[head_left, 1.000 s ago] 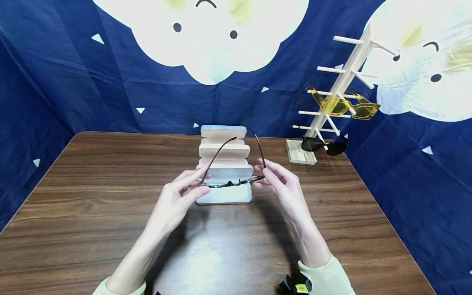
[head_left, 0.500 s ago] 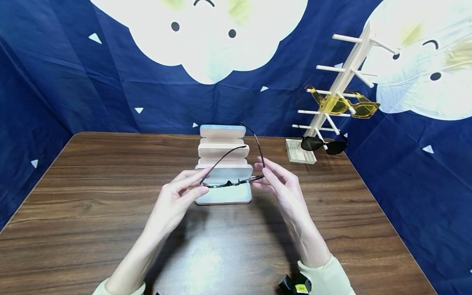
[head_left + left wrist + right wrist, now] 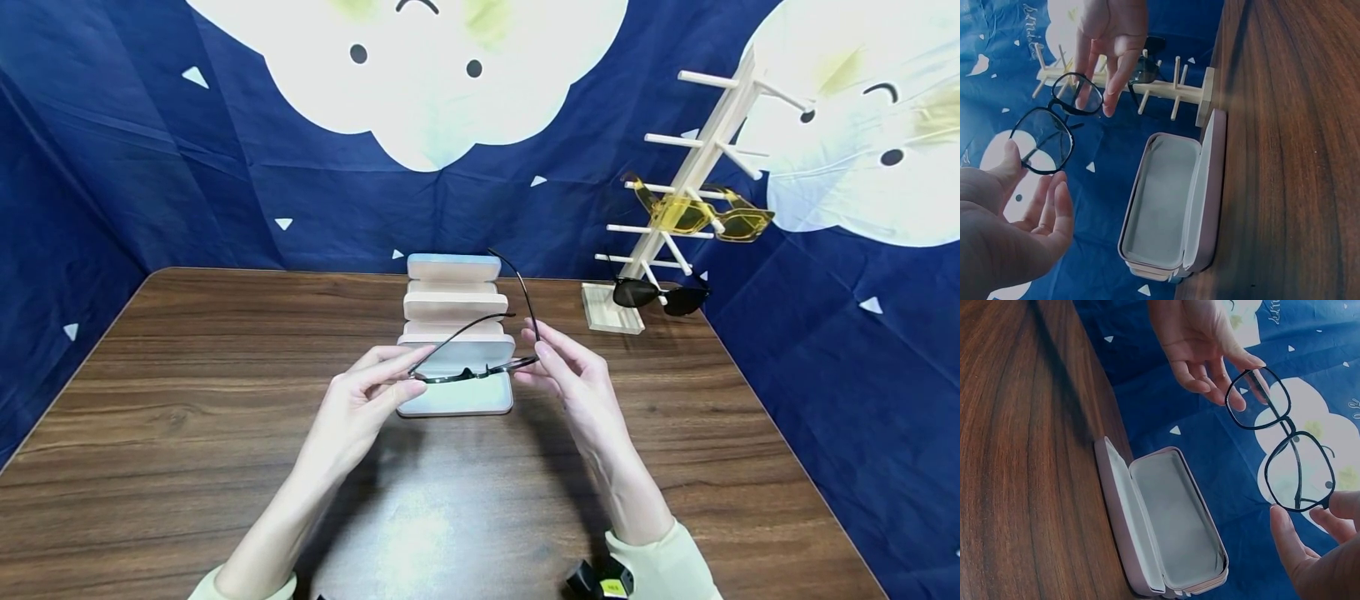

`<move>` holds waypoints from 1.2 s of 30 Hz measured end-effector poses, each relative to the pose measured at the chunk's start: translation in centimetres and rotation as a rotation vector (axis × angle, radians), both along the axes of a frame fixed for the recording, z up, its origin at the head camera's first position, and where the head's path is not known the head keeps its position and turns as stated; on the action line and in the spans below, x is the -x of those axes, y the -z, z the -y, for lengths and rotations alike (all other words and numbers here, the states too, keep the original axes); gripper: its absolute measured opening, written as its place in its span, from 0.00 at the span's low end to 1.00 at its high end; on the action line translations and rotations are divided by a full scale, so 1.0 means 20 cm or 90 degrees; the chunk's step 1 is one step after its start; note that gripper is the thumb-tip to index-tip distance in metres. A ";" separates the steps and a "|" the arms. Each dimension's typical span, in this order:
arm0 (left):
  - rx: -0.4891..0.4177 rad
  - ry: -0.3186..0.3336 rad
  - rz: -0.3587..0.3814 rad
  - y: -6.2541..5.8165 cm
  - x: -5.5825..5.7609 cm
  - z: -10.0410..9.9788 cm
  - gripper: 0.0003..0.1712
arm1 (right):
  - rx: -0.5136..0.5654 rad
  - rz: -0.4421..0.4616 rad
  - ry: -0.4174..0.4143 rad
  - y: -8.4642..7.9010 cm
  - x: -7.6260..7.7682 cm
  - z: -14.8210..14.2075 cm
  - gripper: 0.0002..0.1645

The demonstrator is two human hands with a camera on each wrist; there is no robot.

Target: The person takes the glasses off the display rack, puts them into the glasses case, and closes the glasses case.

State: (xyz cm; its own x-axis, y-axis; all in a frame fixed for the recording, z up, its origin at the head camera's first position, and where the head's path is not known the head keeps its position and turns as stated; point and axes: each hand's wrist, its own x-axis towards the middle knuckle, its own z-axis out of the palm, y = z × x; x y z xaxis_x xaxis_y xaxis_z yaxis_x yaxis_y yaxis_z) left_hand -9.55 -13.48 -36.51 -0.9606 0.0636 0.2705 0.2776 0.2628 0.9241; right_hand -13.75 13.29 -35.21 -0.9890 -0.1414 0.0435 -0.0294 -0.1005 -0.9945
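Observation:
A pair of black-framed eyeglasses (image 3: pixel 467 374) with clear lenses is held up between both hands, above the front open glasses case (image 3: pixel 456 402). My left hand (image 3: pixel 363 400) pinches the left end of the frame, its index finger along the left temple, which is partly folded inward. My right hand (image 3: pixel 573 375) grips the right end between thumb and fingers; the right temple extends away, unfolded. In the left wrist view the eyeglasses (image 3: pixel 1052 107) hang clear of the open case (image 3: pixel 1163 200) with its grey lining. Nothing lies in that case (image 3: pixel 1175 519) in the right wrist view.
More pale pink glasses cases (image 3: pixel 455 307) stand open in a row behind the front one. At the back right, a wooden display rack (image 3: pixel 712 137) bears yellow sunglasses (image 3: pixel 686 217) and black sunglasses (image 3: pixel 681 301). A blue cloth backdrop (image 3: pixel 225 192) borders the wooden table (image 3: pixel 187 375).
The left temple of the eyeglasses has swung inward to the right and lower, with the left index finger following it. The right hand and right temple stay nearly still.

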 end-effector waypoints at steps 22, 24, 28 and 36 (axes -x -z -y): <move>0.026 -0.003 -0.007 0.00 0.00 0.00 0.19 | 0.004 -0.005 -0.015 0.01 0.00 0.00 0.27; 0.030 -0.005 -0.009 0.00 0.00 0.00 0.19 | 0.004 -0.002 -0.017 0.01 0.00 0.00 0.27; 0.035 -0.005 -0.015 0.00 0.00 0.00 0.18 | 0.000 0.002 -0.017 0.01 0.00 0.00 0.26; 0.024 0.000 -0.020 0.00 0.00 0.01 0.17 | -0.002 -0.006 -0.035 0.00 0.00 0.00 0.27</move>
